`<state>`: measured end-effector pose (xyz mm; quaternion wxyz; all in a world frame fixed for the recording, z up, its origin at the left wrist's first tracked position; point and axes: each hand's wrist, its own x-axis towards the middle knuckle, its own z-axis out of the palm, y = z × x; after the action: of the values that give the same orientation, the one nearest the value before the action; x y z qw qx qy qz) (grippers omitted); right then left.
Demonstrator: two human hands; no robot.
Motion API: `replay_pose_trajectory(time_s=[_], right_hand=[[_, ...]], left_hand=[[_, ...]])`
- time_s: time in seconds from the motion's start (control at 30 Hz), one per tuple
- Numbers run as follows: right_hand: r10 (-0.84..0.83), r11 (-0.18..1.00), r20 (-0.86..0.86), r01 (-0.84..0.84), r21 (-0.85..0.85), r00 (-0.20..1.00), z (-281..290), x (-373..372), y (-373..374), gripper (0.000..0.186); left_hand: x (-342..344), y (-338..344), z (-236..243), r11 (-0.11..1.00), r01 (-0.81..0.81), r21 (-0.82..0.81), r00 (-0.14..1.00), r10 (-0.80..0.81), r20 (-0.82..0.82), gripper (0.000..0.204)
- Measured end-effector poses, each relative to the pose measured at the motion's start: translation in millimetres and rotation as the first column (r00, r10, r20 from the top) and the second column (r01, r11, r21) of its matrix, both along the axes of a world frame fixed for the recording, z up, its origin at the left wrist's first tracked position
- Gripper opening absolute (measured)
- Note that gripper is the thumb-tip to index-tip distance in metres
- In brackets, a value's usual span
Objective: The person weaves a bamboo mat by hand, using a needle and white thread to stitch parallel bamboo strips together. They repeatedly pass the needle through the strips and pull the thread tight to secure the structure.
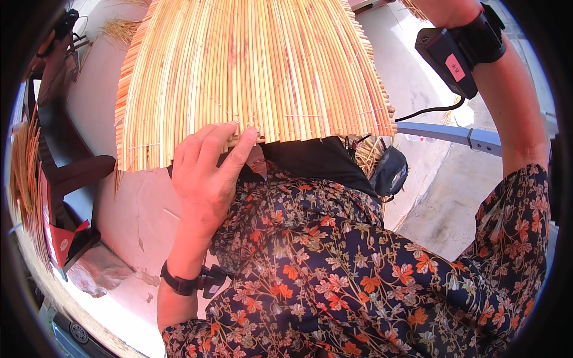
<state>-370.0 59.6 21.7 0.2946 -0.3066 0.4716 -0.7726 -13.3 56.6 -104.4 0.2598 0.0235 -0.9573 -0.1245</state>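
A wide mat of pale straw-coloured reeds (250,65), bound with thin ties, fills the upper middle. My left hand (209,164) grips its near edge, with bent fingers on the reeds and thumb close to the index finger. My right arm reaches up along the right side, wearing a black wrist device. Only the base of my right hand (444,9) shows at the top edge, beside the mat's far right; its fingers are hidden. Dark cloth (310,164) lies under the mat, above my floral clothing.
A grey-blue metal bar (444,132) crosses at right over a pale floor. Loose straw (122,27) lies at top left, with a bundle (27,173) at the left rim near a dark wooden frame (80,167). A black pouch (388,173) and more straw (367,155) sit below the mat.
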Motion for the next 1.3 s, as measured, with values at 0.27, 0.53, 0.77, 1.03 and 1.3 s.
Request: replay_pose_trajectory(time_s=[0.27, 0.53, 0.77, 1.03, 1.3], right_hand=[[0.194, 0.930, 0.016, -0.189, 0.315, 0.981, -82, 50, 54, 0.017], [0.431, 0.771, -0.052, -0.338, 0.539, 0.901, -108, 113, 87, 0.022], [0.469, 0.710, -0.045, -0.347, 0.613, 0.882, -106, 121, 83, 0.020], [0.518, 0.688, -0.118, -0.331, 0.646, 0.847, -107, 125, 85, 0.018], [0.484, 0.737, -0.038, -0.384, 0.557, 0.874, -110, 121, 88, 0.019]], left_hand=[[48, 21, 6, 0.734, -0.089, 0.674, 0.956, -0.127, 0.264, 0.038], [8, 44, -1, -0.563, -0.227, 0.795, 0.971, -0.065, 0.231, 0.045], [-3, 46, 2, -0.598, -0.262, 0.758, 0.940, 0.020, 0.342, 0.028], [-4, 48, 5, -0.580, -0.285, 0.763, 0.919, 0.060, 0.389, 0.024], [-3, 48, 3, -0.569, -0.271, 0.777, 0.927, 0.064, 0.370, 0.027]])
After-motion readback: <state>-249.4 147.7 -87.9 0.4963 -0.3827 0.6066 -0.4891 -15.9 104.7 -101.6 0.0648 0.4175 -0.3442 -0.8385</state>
